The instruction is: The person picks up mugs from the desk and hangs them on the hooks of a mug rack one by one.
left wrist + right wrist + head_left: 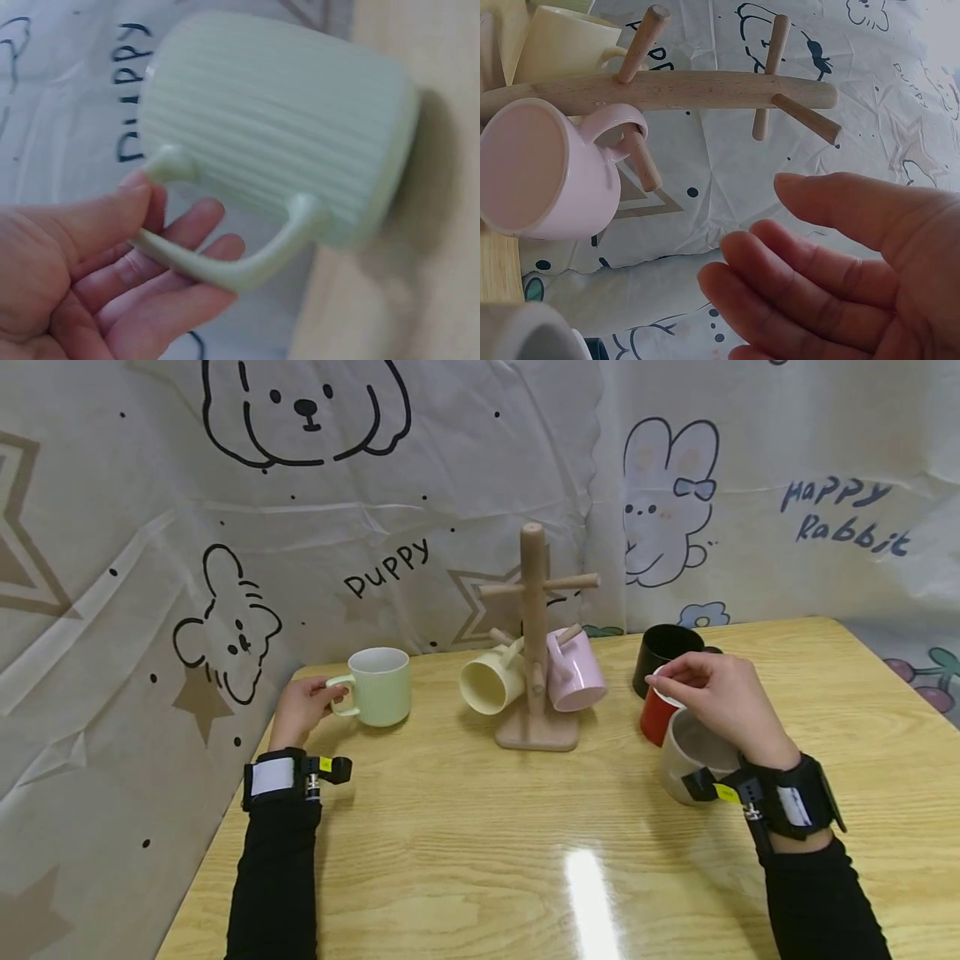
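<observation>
My left hand (pixel 302 708) grips the handle of a pale green ribbed mug (pixel 381 687) at the left of the table. In the left wrist view its thumb and fingers (pixel 161 304) are around that handle, and the mug's base is close to the tabletop. Over at the right, my right hand (pixel 716 697) is above a red mug (pixel 657 718) and a grey-white mug (pixel 693 747), partly covering both in the head view. The right wrist view shows its fingers (pixel 810 300) loosely bent and apart from the thumb, with nothing between them.
A wooden mug tree (pixel 534 635) stands mid-table. A cream mug (pixel 487 683) and a pink mug (pixel 576 672) hang on its lower pegs; its upper pegs are bare. Behind the red mug is a black mug (pixel 663 647). A printed cloth (pixel 450 460) hangs behind the table.
</observation>
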Available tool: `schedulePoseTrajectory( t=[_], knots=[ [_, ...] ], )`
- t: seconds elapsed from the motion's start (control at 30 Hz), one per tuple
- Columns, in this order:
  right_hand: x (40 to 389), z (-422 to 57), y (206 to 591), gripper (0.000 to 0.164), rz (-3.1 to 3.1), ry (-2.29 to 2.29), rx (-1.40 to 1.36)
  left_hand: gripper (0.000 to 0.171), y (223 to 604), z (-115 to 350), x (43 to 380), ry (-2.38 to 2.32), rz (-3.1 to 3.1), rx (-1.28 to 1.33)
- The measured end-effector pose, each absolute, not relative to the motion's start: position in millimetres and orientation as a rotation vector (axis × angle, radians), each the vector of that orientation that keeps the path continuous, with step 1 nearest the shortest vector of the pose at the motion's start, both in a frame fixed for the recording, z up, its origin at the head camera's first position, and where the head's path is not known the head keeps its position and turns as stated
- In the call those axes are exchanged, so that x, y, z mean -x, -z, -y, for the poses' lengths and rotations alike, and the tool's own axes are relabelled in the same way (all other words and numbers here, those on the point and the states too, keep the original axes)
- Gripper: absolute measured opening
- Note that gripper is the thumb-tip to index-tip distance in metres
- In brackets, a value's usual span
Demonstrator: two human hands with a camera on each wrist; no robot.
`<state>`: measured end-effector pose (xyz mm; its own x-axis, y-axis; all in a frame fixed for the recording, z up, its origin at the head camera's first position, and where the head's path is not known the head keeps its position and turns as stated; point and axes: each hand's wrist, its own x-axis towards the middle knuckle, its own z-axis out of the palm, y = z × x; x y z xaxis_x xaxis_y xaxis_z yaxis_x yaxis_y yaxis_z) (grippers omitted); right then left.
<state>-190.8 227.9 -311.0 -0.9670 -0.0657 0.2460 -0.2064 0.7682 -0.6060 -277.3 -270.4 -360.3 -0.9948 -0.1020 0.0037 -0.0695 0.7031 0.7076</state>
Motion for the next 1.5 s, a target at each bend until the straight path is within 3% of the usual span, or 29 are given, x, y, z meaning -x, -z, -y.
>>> schedulePoseTrajectory(
  t=[0.33,0.67,0.97,1.33,1.5],
  knots=[
    [190,-231,312,0.031,2.736,-0.958,-0.231,0.045,339,274,251,1.344,2.823,-0.074],
    [191,-231,312,0.033,2.753,-0.968,-0.221,0.029,333,262,233,1.667,2.697,0.362],
    [191,-229,313,0.033,2.745,-0.970,-0.233,0.021,324,230,217,1.809,2.644,0.538],
    [192,-228,311,0.032,2.730,-0.980,-0.249,0.033,306,178,199,1.905,2.680,0.548],
    [191,-229,311,0.032,2.735,-0.969,-0.241,0.031,302,148,198,1.899,2.686,0.600]
  ],
)
